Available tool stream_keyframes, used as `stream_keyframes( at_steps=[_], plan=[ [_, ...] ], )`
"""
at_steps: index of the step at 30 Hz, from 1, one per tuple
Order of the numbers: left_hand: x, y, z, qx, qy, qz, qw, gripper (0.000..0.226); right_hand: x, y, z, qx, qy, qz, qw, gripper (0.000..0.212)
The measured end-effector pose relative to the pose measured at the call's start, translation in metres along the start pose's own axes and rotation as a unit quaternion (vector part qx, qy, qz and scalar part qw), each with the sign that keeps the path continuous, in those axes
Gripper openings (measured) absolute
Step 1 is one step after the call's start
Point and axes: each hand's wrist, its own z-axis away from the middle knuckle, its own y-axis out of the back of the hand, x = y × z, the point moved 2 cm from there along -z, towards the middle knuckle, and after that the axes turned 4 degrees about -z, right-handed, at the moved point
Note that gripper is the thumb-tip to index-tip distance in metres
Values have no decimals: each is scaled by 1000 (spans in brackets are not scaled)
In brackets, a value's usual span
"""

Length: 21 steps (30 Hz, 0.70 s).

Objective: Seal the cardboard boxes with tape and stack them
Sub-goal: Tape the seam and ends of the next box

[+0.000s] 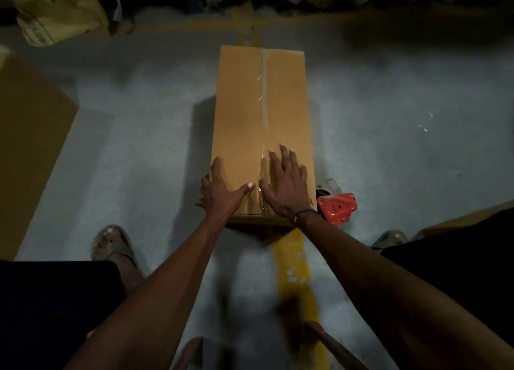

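In the head view, a long cardboard box (261, 130) is seen lying on the grey floor (133, 147) at the centre of the frame, its long axis running from the lower centre toward the top. A strip of clear tape (264, 102) is laid along the middle seam for the whole visible length of the top face and appears to be folded over the near edge.

The left hand (222, 191) is placed at the near left corner of the box: the thumb is stretched across the top toward the seam, while the fingers are wrapped down over the left side. The right hand (286, 183) is pressed flat on the top just right of the seam, its fingers straight and slightly spread, pointing toward the far end. Nothing is gripped by it.

A red tape dispenser (337, 207) is left on the floor just beside the near right corner of the box, close to the right wrist. Another brown box (30, 136) is partly shown at the left edge of the frame, and a printed bag (58, 10) sits in the upper left.

The tape is judged to be getting smoothed down at the near end. The seam lies between the two hands, directly ahead of the right fingertips, so any further smoothing would be led up the long axis by the right hand.
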Motion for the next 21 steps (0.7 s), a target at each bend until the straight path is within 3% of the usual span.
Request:
stream_keyframes(
  at_steps=[6,10,21],
  plan=[
    [0,-4,-1,7,-6,-35,999,111,-14,-7,-50,-88,-5,88,992,78],
    [1,-5,-1,6,-5,-63,998,103,-18,-21,-20,-80,-6,91,993,77],
    [5,1,6,-33,-13,-64,997,114,-21,-30,80,-107,1,79,991,77]
  ],
)
